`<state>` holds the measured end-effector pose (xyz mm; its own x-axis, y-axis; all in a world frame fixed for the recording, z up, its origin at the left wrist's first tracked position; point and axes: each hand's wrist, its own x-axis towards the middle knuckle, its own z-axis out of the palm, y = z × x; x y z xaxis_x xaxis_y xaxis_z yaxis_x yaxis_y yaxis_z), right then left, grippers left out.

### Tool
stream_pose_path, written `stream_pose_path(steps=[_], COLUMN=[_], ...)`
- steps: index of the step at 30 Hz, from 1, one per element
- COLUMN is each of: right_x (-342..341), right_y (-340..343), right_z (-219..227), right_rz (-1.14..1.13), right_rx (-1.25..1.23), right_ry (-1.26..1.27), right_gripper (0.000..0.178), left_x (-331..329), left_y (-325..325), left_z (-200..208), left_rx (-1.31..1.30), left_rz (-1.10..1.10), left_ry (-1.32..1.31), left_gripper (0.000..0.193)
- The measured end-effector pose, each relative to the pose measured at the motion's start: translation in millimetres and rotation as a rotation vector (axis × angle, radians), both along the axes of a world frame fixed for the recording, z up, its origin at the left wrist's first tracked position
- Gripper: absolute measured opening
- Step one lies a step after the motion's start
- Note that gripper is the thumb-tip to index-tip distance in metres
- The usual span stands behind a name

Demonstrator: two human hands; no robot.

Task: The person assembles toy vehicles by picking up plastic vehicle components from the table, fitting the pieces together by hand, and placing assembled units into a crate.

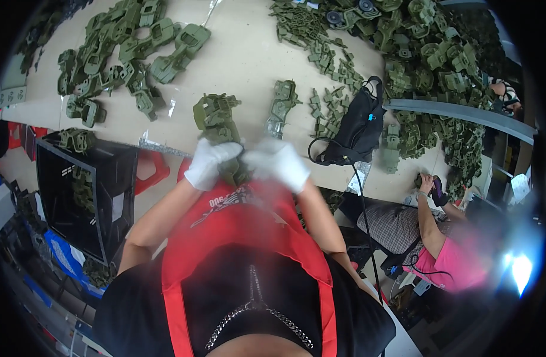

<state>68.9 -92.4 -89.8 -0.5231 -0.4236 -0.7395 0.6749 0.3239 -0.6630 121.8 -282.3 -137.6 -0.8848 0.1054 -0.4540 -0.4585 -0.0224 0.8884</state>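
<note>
My left hand [211,163], in a white glove, is closed around an olive-green moulded plastic part [217,114] at the table's near edge. The part has a wide boxy end pointing away from me and a narrower end reaching down in front of my red apron. Just right of it is my right hand [280,165], also white-gloved and smeared by motion; its fingers cannot be made out, nor whether they touch the part. Beyond that hand a similar green part [283,98] lies on the table, with a clear plastic piece [274,128] at its near end.
Similar green parts [181,53] lie at the far left. Small green pieces [329,59] and a larger heap [439,56] cover the right. A black bag [359,125] with a cable lies right. A black crate [121,205] and red stool [154,172] stand left; a co-worker [457,262] works at right.
</note>
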Motion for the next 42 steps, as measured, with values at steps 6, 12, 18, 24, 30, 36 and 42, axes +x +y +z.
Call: stream_pose_path(steps=[6, 12, 18, 24, 30, 36, 42], right_x=[-33.3, -25.5, -38.3, -83.3, -41.9, -28.8, -24.6], right_y=[47.5, -59.2, -51.9, -39.4, -32.3, -48.8, -60.1], right_z=[-132.6, -123.6, -103.4, -110.6, 57.5, 66.5, 47.7], right_rz=[-0.062, 0.448, 0.384, 0.279, 0.096, 0.168, -0.121], right_rx=[0.798, 1.068, 0.808, 0.396, 0.098, 0.324, 0.374], right_ry=[0.613, 0.994, 1.121, 1.080, 1.239, 1.240, 1.457], right_gripper=[0.029, 0.029, 0.048, 0.036, 0.028, 0.027, 0.024], left_x=[-20.4, -15.3, -3.6, -0.7, -11.2, -13.9, -43.8], left_y=[-3.1, -20.8, -29.9, -28.0, -15.1, -2.5, 4.0], left_z=[9.9, 16.2, 32.5, 25.7, 25.0, 19.7, 65.3], left_rx=[0.610, 0.612, 0.550, 0.676, 0.583, 0.593, 0.378], left_rz=[0.481, 0.489, 0.541, 0.477, 0.478, 0.374, 0.317], left_ry=[-0.106, -0.034, -0.048, 0.013, 0.003, 0.241, 0.224], left_gripper=[0.039, 0.049, 0.049, 0.060, 0.063, 0.058, 0.050])
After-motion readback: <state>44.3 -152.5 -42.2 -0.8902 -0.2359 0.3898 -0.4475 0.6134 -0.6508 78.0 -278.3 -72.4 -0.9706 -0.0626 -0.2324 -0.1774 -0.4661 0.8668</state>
